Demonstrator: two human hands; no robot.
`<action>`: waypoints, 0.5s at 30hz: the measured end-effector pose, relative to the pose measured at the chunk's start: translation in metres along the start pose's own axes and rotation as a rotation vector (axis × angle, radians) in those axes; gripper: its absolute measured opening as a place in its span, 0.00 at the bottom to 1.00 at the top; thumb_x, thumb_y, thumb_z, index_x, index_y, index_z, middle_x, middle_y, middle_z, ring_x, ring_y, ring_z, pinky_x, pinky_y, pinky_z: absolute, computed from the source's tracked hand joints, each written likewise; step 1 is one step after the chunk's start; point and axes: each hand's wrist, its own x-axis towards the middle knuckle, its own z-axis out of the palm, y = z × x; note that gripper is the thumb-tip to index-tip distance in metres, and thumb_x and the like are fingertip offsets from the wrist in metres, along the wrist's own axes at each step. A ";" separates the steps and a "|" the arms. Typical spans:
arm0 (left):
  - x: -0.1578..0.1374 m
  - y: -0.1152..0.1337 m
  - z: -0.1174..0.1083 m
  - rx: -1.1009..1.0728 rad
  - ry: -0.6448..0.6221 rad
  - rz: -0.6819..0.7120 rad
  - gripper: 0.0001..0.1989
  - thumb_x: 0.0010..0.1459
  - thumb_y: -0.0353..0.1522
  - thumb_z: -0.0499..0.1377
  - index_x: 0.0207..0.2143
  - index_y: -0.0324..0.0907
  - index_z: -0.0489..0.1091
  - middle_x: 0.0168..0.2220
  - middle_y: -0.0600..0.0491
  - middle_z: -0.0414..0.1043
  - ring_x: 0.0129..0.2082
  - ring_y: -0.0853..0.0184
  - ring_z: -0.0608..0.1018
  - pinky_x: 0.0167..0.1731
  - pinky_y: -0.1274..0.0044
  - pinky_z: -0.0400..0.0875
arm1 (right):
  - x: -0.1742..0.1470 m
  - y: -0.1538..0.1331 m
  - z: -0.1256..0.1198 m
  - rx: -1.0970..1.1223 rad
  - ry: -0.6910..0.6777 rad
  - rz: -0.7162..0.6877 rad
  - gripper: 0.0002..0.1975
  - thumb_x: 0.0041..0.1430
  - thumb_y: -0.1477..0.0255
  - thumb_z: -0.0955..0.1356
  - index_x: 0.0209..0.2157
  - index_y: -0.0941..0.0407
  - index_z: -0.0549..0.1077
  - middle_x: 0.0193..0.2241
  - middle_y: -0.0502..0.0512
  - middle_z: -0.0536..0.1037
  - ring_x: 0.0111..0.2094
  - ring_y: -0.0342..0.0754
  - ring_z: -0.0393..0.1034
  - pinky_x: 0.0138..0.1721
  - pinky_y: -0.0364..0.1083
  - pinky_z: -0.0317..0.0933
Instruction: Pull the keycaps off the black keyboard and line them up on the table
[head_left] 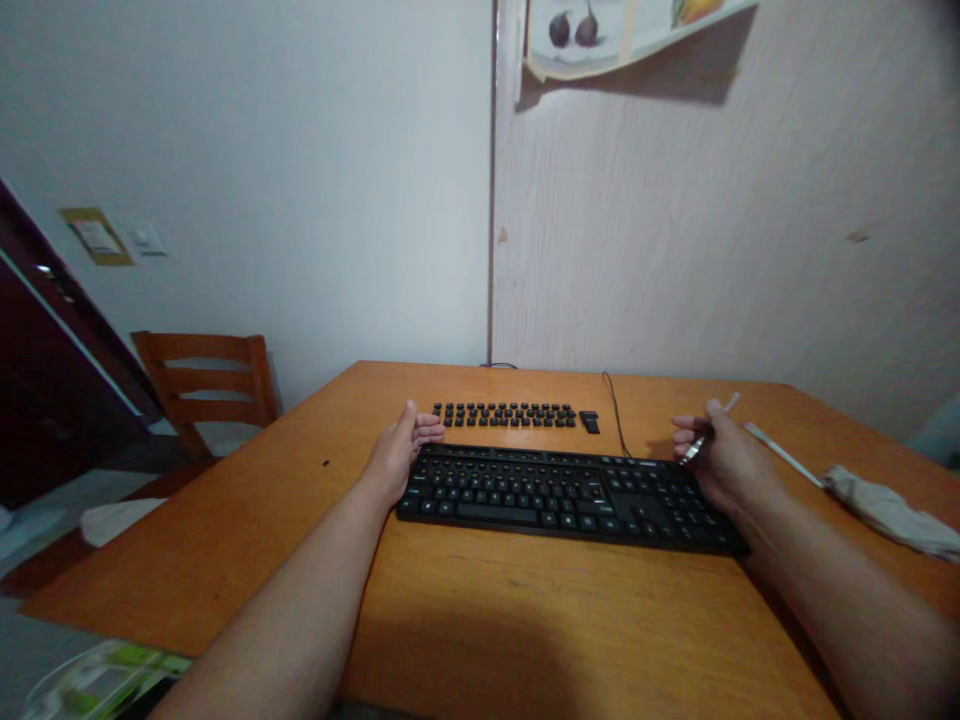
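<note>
A black keyboard point(510, 490) lies on the wooden table, with several upper-row keycaps seemingly off. At its left end my left hand point(401, 455) rests on edge, fingers stretched out past the upper left corner; it seems to touch the side. My right hand point(724, 460) is closed round a slim tool point(694, 450) with a shiny metal tip and a pale shaft, above the keyboard's right end. Beyond the keyboard, loose black keycaps point(510, 415) stand in neat rows. A few larger keycaps point(590, 420) sit at the right of these rows.
One small black piece point(325, 463) lies alone on the table point(465, 610) at left. A pale stick point(784, 455) and a crumpled greyish cloth point(889, 510) are at right. The keyboard's cable point(616, 405) runs to the back. A wooden chair point(202, 380) stands at left.
</note>
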 end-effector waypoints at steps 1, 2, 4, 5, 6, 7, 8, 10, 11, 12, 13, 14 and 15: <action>0.001 0.000 0.000 -0.001 0.005 0.001 0.32 0.54 0.56 0.54 0.36 0.34 0.73 0.33 0.43 0.78 0.35 0.62 0.79 0.42 0.72 0.69 | -0.001 0.000 0.001 -0.009 0.005 -0.007 0.20 0.65 0.59 0.62 0.29 0.59 0.75 0.20 0.53 0.72 0.17 0.41 0.66 0.16 0.39 0.61; 0.001 -0.001 0.000 -0.003 0.010 -0.002 0.32 0.55 0.56 0.53 0.36 0.34 0.73 0.33 0.43 0.78 0.34 0.62 0.79 0.41 0.72 0.69 | -0.001 0.001 0.001 -0.018 0.009 -0.015 0.20 0.65 0.59 0.62 0.29 0.59 0.75 0.20 0.53 0.72 0.17 0.41 0.66 0.16 0.39 0.61; 0.001 0.000 0.001 -0.007 0.020 -0.014 0.32 0.55 0.56 0.53 0.36 0.34 0.73 0.33 0.44 0.78 0.34 0.63 0.79 0.39 0.73 0.69 | -0.002 0.001 0.002 -0.032 0.007 -0.024 0.20 0.65 0.59 0.62 0.30 0.59 0.75 0.20 0.54 0.72 0.17 0.41 0.66 0.16 0.39 0.61; 0.000 0.000 0.001 -0.006 0.025 -0.021 0.31 0.55 0.56 0.53 0.36 0.34 0.73 0.32 0.44 0.78 0.34 0.63 0.79 0.38 0.73 0.69 | -0.003 0.001 0.002 -0.039 0.004 -0.025 0.20 0.65 0.59 0.62 0.30 0.59 0.75 0.20 0.54 0.73 0.18 0.41 0.66 0.16 0.39 0.61; 0.000 0.000 0.001 -0.005 0.031 -0.026 0.31 0.55 0.56 0.53 0.36 0.35 0.73 0.32 0.45 0.77 0.33 0.63 0.78 0.37 0.73 0.69 | -0.004 0.000 0.003 -0.046 0.002 -0.023 0.20 0.65 0.58 0.62 0.30 0.58 0.75 0.20 0.54 0.73 0.18 0.42 0.66 0.16 0.39 0.61; -0.001 0.001 0.001 -0.004 0.035 -0.030 0.31 0.55 0.56 0.53 0.36 0.35 0.73 0.32 0.45 0.77 0.33 0.63 0.78 0.37 0.73 0.68 | -0.005 -0.001 0.003 -0.054 0.000 -0.020 0.20 0.65 0.58 0.62 0.30 0.58 0.75 0.20 0.54 0.73 0.18 0.42 0.66 0.17 0.39 0.61; -0.001 0.001 0.002 -0.004 0.038 -0.032 0.31 0.55 0.56 0.53 0.36 0.35 0.73 0.32 0.45 0.77 0.33 0.63 0.78 0.36 0.74 0.68 | -0.006 -0.001 0.003 -0.064 -0.003 -0.015 0.20 0.65 0.58 0.62 0.30 0.58 0.75 0.20 0.54 0.72 0.18 0.42 0.66 0.17 0.39 0.61; -0.002 0.002 0.002 -0.010 0.040 -0.033 0.32 0.54 0.57 0.53 0.36 0.35 0.73 0.32 0.46 0.77 0.32 0.64 0.78 0.36 0.74 0.68 | -0.008 -0.003 0.005 -0.078 -0.004 -0.006 0.20 0.65 0.58 0.62 0.30 0.58 0.75 0.20 0.54 0.72 0.18 0.42 0.65 0.18 0.40 0.61; -0.002 0.002 0.003 -0.013 0.040 -0.032 0.32 0.54 0.57 0.53 0.35 0.35 0.73 0.31 0.46 0.77 0.32 0.64 0.78 0.35 0.74 0.68 | -0.009 -0.004 0.005 -0.081 -0.002 -0.003 0.21 0.65 0.58 0.62 0.30 0.59 0.75 0.20 0.54 0.72 0.18 0.41 0.65 0.18 0.40 0.61; -0.003 0.002 0.003 -0.016 0.040 -0.032 0.33 0.54 0.58 0.53 0.35 0.35 0.73 0.31 0.46 0.77 0.32 0.64 0.78 0.35 0.74 0.68 | -0.010 -0.004 0.006 -0.082 0.002 -0.001 0.21 0.65 0.58 0.62 0.30 0.59 0.75 0.20 0.54 0.72 0.18 0.41 0.65 0.18 0.40 0.60; -0.003 0.002 0.003 -0.016 0.039 -0.032 0.33 0.53 0.58 0.53 0.35 0.35 0.73 0.31 0.46 0.77 0.32 0.64 0.78 0.35 0.74 0.68 | -0.011 -0.005 0.007 -0.083 0.008 0.002 0.21 0.65 0.57 0.62 0.30 0.59 0.75 0.21 0.54 0.72 0.18 0.41 0.65 0.19 0.40 0.60; -0.003 0.002 0.003 -0.015 0.036 -0.033 0.33 0.53 0.58 0.53 0.36 0.35 0.73 0.31 0.46 0.77 0.32 0.64 0.77 0.35 0.74 0.68 | -0.011 -0.006 0.008 -0.083 0.014 0.004 0.21 0.64 0.57 0.63 0.30 0.60 0.75 0.21 0.54 0.72 0.18 0.41 0.64 0.19 0.41 0.59; -0.003 0.001 0.003 -0.013 0.034 -0.034 0.33 0.53 0.58 0.53 0.36 0.35 0.73 0.31 0.46 0.77 0.31 0.64 0.77 0.35 0.74 0.68 | -0.012 -0.006 0.008 -0.083 0.020 0.007 0.21 0.64 0.57 0.63 0.30 0.60 0.75 0.21 0.55 0.72 0.19 0.42 0.64 0.19 0.41 0.59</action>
